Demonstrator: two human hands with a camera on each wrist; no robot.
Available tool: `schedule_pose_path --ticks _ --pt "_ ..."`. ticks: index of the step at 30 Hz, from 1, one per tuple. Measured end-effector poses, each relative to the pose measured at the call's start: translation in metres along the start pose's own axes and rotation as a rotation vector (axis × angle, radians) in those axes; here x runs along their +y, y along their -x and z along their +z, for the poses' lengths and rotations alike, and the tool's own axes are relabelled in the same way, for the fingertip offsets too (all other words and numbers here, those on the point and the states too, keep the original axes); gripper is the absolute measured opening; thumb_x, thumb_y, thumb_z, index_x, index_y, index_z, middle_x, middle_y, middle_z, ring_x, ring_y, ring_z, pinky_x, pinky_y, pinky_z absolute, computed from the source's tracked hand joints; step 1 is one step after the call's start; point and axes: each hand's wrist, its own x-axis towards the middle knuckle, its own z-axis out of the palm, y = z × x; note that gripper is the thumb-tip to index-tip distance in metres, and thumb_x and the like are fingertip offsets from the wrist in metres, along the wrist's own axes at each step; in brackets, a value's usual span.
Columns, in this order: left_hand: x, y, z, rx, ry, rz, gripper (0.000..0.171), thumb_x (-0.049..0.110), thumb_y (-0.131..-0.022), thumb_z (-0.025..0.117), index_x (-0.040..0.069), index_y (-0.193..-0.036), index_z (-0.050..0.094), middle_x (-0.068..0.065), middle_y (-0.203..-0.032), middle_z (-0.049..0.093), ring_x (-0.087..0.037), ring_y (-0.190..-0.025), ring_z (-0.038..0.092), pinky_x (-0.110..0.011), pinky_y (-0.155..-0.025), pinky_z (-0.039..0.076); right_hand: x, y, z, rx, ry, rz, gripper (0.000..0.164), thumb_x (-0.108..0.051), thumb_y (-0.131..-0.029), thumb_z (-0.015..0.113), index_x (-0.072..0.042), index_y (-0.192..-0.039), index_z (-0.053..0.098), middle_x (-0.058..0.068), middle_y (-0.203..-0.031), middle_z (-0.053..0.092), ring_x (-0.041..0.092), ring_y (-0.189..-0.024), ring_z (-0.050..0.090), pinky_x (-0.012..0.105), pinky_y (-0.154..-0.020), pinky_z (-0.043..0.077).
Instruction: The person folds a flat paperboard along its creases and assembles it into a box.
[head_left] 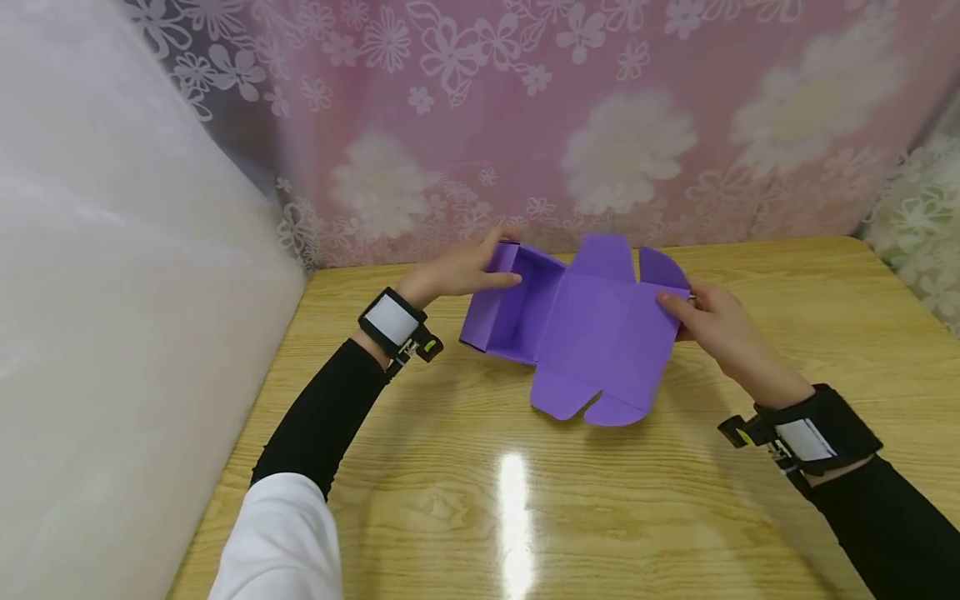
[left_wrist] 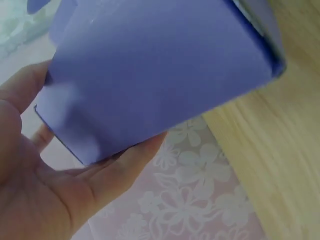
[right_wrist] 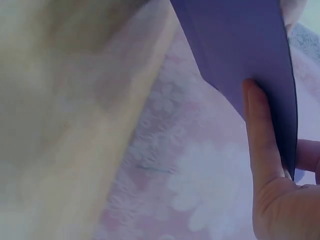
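Observation:
A purple cardboard box (head_left: pixel 489 321) is tilted over the table, its lid (head_left: pixel 600 333) folded out flat to the right with several flaps spread. My left hand (head_left: pixel 471 268) grips the box's far left corner, the thumb reaching over the wall into the hollow. In the left wrist view the fingers (left_wrist: pixel 125 170) lie along the box's underside edge. My right hand (head_left: pixel 712 321) pinches the lid's right edge, thumb on the inner face. From the right wrist, a finger (right_wrist: pixel 260 125) presses along the back of the purple lid (right_wrist: pixel 240 45).
Under the box is a wood-grain table (head_left: pixel 435 500) with a bright light streak. A pink flowered curtain (head_left: pixel 480 125) hangs along the table's back edge. White sheeting (head_left: pixel 135 292) borders the left side. Each wrist wears a black strap (head_left: pixel 392 323) with a small camera.

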Motion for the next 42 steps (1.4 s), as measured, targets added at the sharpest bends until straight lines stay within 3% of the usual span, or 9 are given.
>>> schedule_pose_path --ticks 4,9,12,15,20,25,31,38,42 --pt "0.000 0.003 0.002 0.021 0.125 -0.025 0.047 0.036 -0.103 0.055 0.013 -0.135 0.030 -0.020 -0.138 0.042 -0.031 -0.110 0.055 -0.041 -0.086 0.054 -0.018 -0.004 -0.009 0.035 0.116 -0.019 0.059 -0.032 -0.109 0.041 0.011 -0.149 0.034 0.025 -0.119 0.061 -0.006 -0.081 0.061 0.019 -0.070 0.055" --pt "0.004 0.006 0.001 0.004 0.189 -0.032 0.034 0.038 -0.107 0.046 0.012 -0.125 0.033 -0.020 -0.129 0.050 -0.031 -0.102 0.059 -0.040 -0.074 0.058 -0.033 -0.009 -0.016 0.031 0.242 -0.060 0.057 -0.032 -0.109 0.042 0.007 -0.150 0.037 0.034 -0.126 0.058 -0.007 -0.079 0.059 0.022 -0.067 0.054" --pt "0.005 0.008 -0.001 -0.016 0.200 -0.034 0.034 0.040 -0.108 0.040 0.012 -0.126 0.033 -0.020 -0.131 0.050 -0.032 -0.108 0.058 -0.041 -0.074 0.059 -0.040 -0.010 -0.018 0.028 0.303 -0.076 0.056 -0.033 -0.108 0.043 0.004 -0.151 0.038 0.032 -0.123 0.060 -0.003 -0.078 0.058 0.024 -0.065 0.052" --pt "0.005 0.008 -0.005 -0.039 0.206 -0.047 0.037 0.042 -0.108 0.037 0.012 -0.130 0.032 -0.020 -0.142 0.044 -0.034 -0.118 0.055 -0.046 -0.078 0.059 -0.049 -0.011 -0.019 0.030 0.380 -0.097 0.055 -0.033 -0.108 0.043 0.003 -0.150 0.041 0.024 -0.090 0.063 0.008 -0.064 0.052 0.028 -0.057 0.045" --pt "0.008 0.011 -0.010 -0.120 0.204 -0.106 0.050 0.045 -0.105 0.045 0.015 -0.143 0.032 -0.021 -0.147 0.042 -0.032 -0.122 0.055 -0.045 -0.082 0.058 -0.066 -0.011 -0.021 0.059 0.536 -0.196 0.036 -0.026 -0.108 0.048 0.001 -0.129 0.057 0.003 -0.058 0.036 0.018 -0.046 0.034 0.031 -0.048 0.030" --pt "0.010 0.012 -0.010 -0.221 0.192 -0.135 0.063 0.041 -0.104 0.052 0.022 -0.156 0.024 -0.020 -0.136 0.054 -0.028 -0.118 0.060 -0.039 -0.085 0.057 -0.086 -0.012 -0.021 0.086 0.661 -0.324 0.016 -0.018 -0.105 0.055 -0.005 -0.096 0.057 0.003 -0.059 0.035 0.018 -0.048 0.033 0.030 -0.052 0.027" --pt "0.009 0.011 -0.001 -0.269 0.250 -0.065 0.065 0.029 -0.104 0.054 0.033 -0.159 0.019 -0.017 -0.139 0.049 -0.028 -0.118 0.059 -0.042 -0.085 0.057 -0.105 -0.013 -0.019 0.063 0.752 -0.402 0.015 -0.015 -0.104 0.057 -0.005 -0.110 0.066 0.003 -0.062 0.040 0.017 -0.052 0.036 0.030 -0.054 0.027" --pt "-0.001 0.006 0.012 -0.247 0.345 -0.023 0.069 0.036 -0.104 0.054 0.039 -0.160 0.014 -0.011 -0.157 0.032 -0.024 -0.131 0.051 -0.043 -0.094 0.054 -0.118 -0.016 -0.016 0.065 0.770 -0.429 0.015 -0.015 -0.104 0.057 -0.007 -0.092 0.059 0.003 -0.061 0.036 0.016 -0.051 0.033 0.029 -0.055 0.025" --pt "-0.006 0.005 0.023 -0.250 0.438 -0.004 0.066 0.035 -0.104 0.052 0.038 -0.160 0.017 -0.010 -0.157 0.032 -0.024 -0.129 0.052 -0.043 -0.091 0.056 -0.123 -0.020 -0.015 0.088 0.752 -0.428 0.014 -0.019 -0.103 0.059 -0.008 -0.097 0.064 0.002 -0.061 0.036 0.015 -0.051 0.029 0.029 -0.055 0.023"
